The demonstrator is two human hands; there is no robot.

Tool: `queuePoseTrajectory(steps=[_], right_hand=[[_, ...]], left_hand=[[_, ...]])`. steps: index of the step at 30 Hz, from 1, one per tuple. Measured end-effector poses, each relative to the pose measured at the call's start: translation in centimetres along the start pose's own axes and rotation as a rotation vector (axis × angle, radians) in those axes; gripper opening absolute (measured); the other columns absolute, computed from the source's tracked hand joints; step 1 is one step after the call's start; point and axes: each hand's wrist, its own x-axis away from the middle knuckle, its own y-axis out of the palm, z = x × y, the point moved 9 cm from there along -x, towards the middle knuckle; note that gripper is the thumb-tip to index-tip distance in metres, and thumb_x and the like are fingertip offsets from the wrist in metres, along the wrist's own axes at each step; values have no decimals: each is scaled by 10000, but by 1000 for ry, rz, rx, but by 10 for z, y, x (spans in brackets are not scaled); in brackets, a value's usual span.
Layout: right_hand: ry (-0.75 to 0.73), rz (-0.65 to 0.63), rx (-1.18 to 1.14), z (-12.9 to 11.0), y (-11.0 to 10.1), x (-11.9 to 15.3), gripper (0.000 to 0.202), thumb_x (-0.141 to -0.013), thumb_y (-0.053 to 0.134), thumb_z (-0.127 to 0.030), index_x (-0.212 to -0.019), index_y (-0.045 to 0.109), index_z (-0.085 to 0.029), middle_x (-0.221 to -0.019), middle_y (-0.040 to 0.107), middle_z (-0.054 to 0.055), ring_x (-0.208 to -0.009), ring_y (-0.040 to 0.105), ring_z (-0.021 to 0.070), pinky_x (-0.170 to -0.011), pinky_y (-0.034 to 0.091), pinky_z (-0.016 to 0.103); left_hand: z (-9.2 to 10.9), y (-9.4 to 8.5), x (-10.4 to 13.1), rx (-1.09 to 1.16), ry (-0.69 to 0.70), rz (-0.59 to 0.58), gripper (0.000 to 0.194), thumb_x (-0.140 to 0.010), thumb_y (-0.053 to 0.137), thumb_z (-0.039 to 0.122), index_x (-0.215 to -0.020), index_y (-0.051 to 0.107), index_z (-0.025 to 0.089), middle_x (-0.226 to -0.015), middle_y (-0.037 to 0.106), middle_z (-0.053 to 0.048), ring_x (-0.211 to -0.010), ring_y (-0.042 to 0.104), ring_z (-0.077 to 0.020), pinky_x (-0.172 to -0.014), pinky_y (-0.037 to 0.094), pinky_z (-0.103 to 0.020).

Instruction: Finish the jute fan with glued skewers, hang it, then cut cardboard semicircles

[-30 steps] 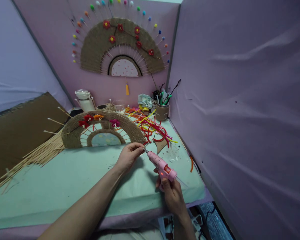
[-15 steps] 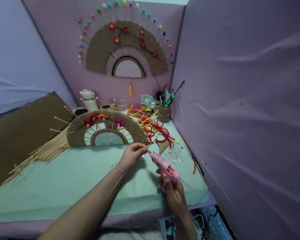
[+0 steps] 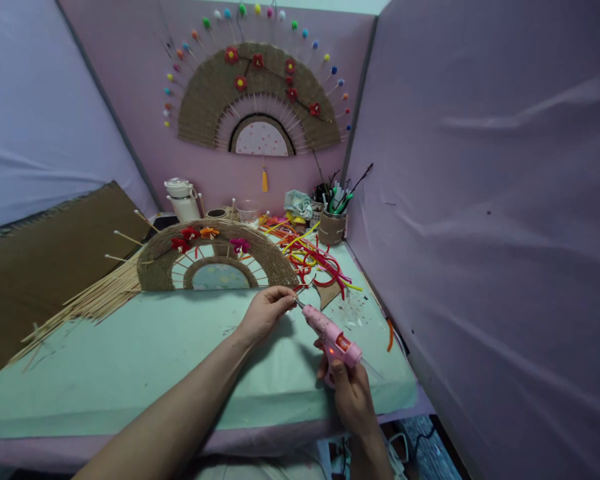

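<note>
My right hand [image 3: 350, 393] is wrapped round the handle of a pink hot glue gun [image 3: 326, 328], whose small light glows orange-red. The gun's metal nozzle points up and left and meets the fingertips of my left hand [image 3: 269, 310]. Those fingers are pinched together; what they hold is too small and covered to make out. Just behind my left hand, a twine-wrapped fan [image 3: 275, 263] stands on the table, with red, orange and magenta fuzzy flowers along its arch and a pale blue half-round centre.
Bamboo sticks [image 3: 93, 290] lie at the left near brown cardboard [image 3: 55, 267]. Colourful pipe cleaners [image 3: 325, 263] are heaped right of the fan. Behind stand a white bottle [image 3: 183, 200] and a wrapped pot [image 3: 331, 229] of tools. A larger fan [image 3: 200, 93] hangs on the back wall.
The view has shifted slightly, so the background sits a little further right. Both hands and the glue gun keep nearly the same pose, nozzle still at the left fingertips.
</note>
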Motion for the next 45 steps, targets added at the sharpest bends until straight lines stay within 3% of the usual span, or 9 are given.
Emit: queuePoseTrajectory(steps=[10, 16, 25, 30, 38, 45], right_hand=[[-7, 21, -26, -3, 0, 0, 571, -896, 420, -637, -1017, 682, -144, -613, 627, 34, -521, 530, 150, -504, 448, 267], [-24, 8, -19, -6, -1, -1, 571, -919, 370, -623, -893, 715, -168, -684, 655, 67, -548, 530, 152, -516, 439, 271], [2, 8, 8, -2, -1, -1, 552, -905, 395, -632, -874, 698, -171, -622, 617, 42, -542, 516, 153, -526, 433, 270], [19, -1, 37, 0, 0, -1, 586, -900, 376, -652, -770, 687, -173, -617, 605, 47, -550, 507, 152, -536, 429, 278], [25, 8, 6, -1, 0, -1, 594, -890, 413, -650, -985, 703, -141, -612, 615, 34, -529, 533, 150, -522, 444, 269], [-4, 14, 35, -3, -1, 0, 573, -903, 391, -636, -806, 699, -163, -617, 622, 45, -545, 520, 145, -534, 440, 263]], left_hand=[[1, 3, 2, 1, -26, 11, 310, -539, 860, 389, -660, 706, 148, -648, 637, -13, -637, 534, -116, -639, 409, -232], [2, 3, 3, 9, -51, 41, 333, -505, 870, 399, -645, 696, 151, -642, 633, -15, -631, 529, -118, -619, 406, -230], [0, 1, 2, -11, -24, 22, 282, -553, 847, 372, -668, 711, 154, -658, 641, -20, -642, 532, -124, -631, 403, -238], [1, 1, 3, -8, -25, 24, 275, -559, 849, 366, -667, 713, 152, -665, 642, -23, -645, 533, -122, -638, 404, -237], [-1, 0, 1, 40, -20, 16, 263, -567, 853, 350, -675, 718, 151, -663, 644, -20, -643, 533, -111, -636, 409, -221], [-1, 0, 2, 3, -37, 22, 302, -548, 855, 372, -675, 710, 139, -662, 647, -20, -642, 539, -116, -633, 410, -225]])
